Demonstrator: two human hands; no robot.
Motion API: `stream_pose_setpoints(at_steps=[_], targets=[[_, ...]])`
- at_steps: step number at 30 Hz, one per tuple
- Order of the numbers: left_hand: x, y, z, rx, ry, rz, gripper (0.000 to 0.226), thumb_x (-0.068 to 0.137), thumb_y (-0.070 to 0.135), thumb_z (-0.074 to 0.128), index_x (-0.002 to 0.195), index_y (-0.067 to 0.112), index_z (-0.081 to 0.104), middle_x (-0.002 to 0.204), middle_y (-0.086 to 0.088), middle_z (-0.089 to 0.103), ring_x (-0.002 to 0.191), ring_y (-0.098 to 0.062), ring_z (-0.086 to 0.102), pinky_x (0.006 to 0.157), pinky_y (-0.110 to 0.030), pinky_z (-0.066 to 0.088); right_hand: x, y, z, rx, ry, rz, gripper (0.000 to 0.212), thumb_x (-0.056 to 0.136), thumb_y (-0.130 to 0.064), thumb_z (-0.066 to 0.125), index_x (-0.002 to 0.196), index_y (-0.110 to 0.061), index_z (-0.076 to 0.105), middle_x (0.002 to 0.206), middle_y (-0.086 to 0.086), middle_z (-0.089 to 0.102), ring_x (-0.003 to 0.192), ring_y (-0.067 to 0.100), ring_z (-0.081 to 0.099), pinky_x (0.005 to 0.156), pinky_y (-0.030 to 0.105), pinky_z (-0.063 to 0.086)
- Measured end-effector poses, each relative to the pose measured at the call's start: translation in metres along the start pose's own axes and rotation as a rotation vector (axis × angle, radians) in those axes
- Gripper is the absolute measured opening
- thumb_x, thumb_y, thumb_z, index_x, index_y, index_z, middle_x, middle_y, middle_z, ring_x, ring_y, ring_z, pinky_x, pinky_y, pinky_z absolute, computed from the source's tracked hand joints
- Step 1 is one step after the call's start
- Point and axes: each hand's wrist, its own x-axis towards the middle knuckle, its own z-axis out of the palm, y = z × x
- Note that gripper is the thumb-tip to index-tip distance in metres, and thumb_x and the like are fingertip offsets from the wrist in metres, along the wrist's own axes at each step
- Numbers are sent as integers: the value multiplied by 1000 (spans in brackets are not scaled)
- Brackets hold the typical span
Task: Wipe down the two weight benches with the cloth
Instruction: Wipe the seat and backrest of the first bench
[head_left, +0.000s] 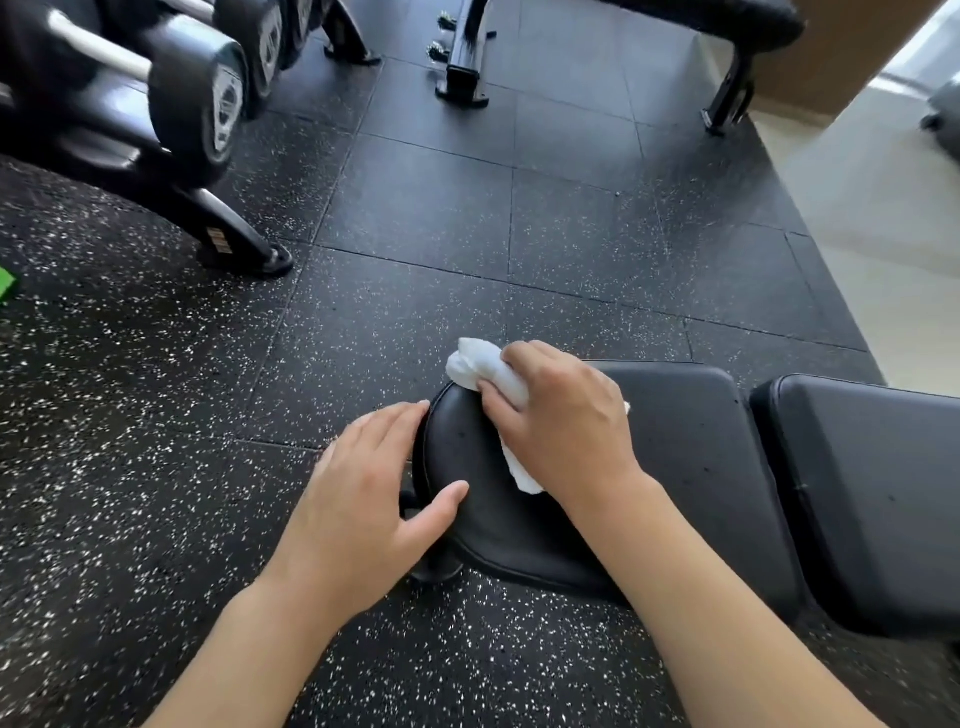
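A black padded weight bench (701, 447) lies in front of me, its rounded seat end toward the left and a second pad section (872, 493) to the right. My right hand (566, 426) presses a crumpled white cloth (478, 366) onto the far left corner of the seat pad. My left hand (363, 499) rests flat against the seat's left end, fingers along its edge and thumb on top. A second black bench (727, 21) stands at the top of the view, mostly cut off.
A dumbbell rack (171, 104) with several black dumbbells stands at the upper left, its foot (249, 249) reaching onto the speckled rubber floor (156, 415). Black bench legs (462, 73) stand at the top centre. Pale tile floor (883, 208) runs along the right.
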Motion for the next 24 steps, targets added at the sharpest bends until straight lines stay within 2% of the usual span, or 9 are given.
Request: stream_pose_setpoints(at_steps=[4,7,10,12,15,18,20,24], targets=[[1,-13,0,5,-14,42,88,89,81,41,159,27,39,157,18,40,149,-1,30,125,-34,30,-12,-10,-2,-11,-22,-53,30,91,-44,64,78,-21,51,75,-5,58,72,20,57,61,33,33],[7,-29,-7,-33,-29,57,81,88,86,43,152,37,45,152,30,38,142,9,31,117,-25,30,-35,-26,-7,21,-46,-163,31,89,-43,67,75,-22,50,70,-7,54,66,16,54,59,28,31],[12,-43,-17,-65,-41,92,80,83,83,56,151,40,48,149,34,40,141,11,35,115,-24,33,-62,-30,-8,78,-38,-257,32,91,-38,67,73,-21,46,66,-8,46,60,14,43,58,30,38],[12,-44,-18,-75,-38,124,82,80,79,61,150,39,50,150,32,42,143,9,36,117,-23,33,-69,-24,-6,94,-42,-288,28,93,-37,66,75,-19,56,67,-8,49,61,15,44,59,33,42],[10,-40,-12,-83,-39,138,86,79,77,67,152,36,48,150,30,42,144,8,35,119,-22,31,-49,-8,-3,51,6,-225,21,89,-37,72,82,-18,67,75,-6,63,69,19,59,64,34,47],[11,-37,-9,-80,-26,141,88,78,77,63,153,33,48,152,26,43,145,7,35,121,-23,30,-11,15,-6,-17,87,46,23,88,-41,73,87,-18,69,83,-1,70,82,26,66,69,36,45],[10,-34,-9,-75,-26,145,90,79,78,60,154,30,47,153,23,44,145,5,36,122,-23,29,1,23,-6,4,88,134,27,91,-44,68,89,-17,67,84,0,70,85,28,65,70,37,43],[6,-36,-10,-59,-36,153,88,80,78,61,154,32,47,151,24,44,144,5,36,120,-24,31,-21,-7,0,-48,96,-35,26,88,-40,71,78,-19,60,77,-3,66,74,24,64,63,32,38]])
